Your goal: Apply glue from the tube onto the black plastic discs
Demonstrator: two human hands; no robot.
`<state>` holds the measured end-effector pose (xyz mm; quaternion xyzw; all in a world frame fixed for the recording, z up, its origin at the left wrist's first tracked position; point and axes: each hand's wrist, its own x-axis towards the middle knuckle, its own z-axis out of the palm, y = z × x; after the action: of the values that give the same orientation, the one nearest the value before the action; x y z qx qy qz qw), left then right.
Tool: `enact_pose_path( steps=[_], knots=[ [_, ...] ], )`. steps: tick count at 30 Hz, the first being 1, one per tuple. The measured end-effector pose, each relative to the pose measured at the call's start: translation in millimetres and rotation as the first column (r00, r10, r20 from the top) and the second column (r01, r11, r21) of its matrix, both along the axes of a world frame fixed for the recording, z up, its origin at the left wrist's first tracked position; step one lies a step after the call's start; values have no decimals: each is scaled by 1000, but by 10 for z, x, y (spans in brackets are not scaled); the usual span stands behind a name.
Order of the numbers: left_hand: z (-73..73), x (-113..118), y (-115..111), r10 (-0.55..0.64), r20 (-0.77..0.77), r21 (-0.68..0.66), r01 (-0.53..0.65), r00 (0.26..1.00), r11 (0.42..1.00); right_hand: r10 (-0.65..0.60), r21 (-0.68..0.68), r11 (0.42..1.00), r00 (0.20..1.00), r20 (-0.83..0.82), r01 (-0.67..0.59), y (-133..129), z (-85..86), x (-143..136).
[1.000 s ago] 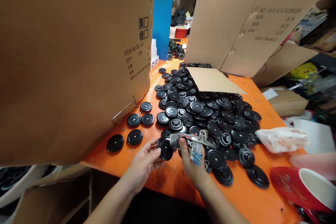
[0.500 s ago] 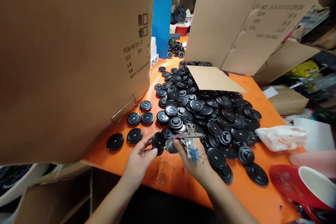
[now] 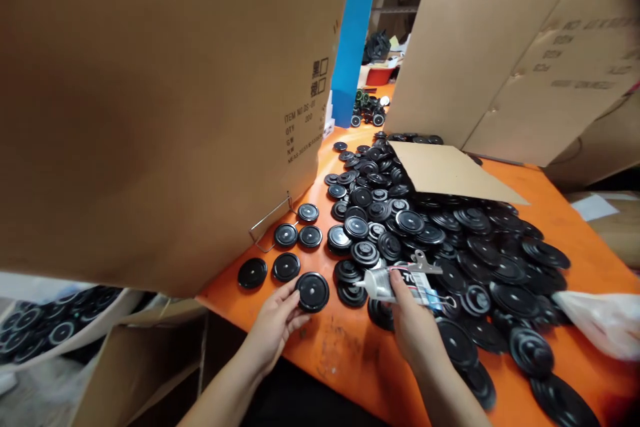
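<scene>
Between the thumb and fingers of my left hand [image 3: 274,321] is a round black disc [image 3: 313,292], its face turned up with a small pale spot at the centre. My right hand [image 3: 413,320] grips a clear glue tube [image 3: 384,284] with its white nozzle pointing left, apart from the disc. A metal bulldog clip [image 3: 423,263] pinches the tube's rear end, and a small wire-handled clip [image 3: 447,302] hangs there too. Several black discs [image 3: 286,267] lie flat just beyond my left hand. A heap of similar discs [image 3: 410,221] spreads behind and beside my right hand.
The orange tabletop [image 3: 345,360] carries everything. A tall cardboard box [image 3: 175,113] walls off the left, with a bent wire [image 3: 270,217] at its foot. A cardboard piece [image 3: 450,173] rests over the heap. At the right edge lies a white plastic bag [image 3: 605,320].
The disc in my left hand has turned from tilted to face-up. My right hand has drawn the tube away to the right, so its nozzle is clear of the disc. The view has shifted left.
</scene>
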<state>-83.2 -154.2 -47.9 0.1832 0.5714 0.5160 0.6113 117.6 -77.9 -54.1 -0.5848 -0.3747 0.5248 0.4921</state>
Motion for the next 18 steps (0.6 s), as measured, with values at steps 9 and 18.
enact_pose_path(
  steps=[9, 18],
  knots=[
    [-99, -126, 489, -71, -735, 116, 228, 674, 967, 50, -120, 990, 983, -178, -72, -11, 15, -79],
    [4, -281, 358, 122, -922, 237, 286, 368, 928, -79, -127, 992, 904, -420, 27, 26, 126, -65]
  ],
)
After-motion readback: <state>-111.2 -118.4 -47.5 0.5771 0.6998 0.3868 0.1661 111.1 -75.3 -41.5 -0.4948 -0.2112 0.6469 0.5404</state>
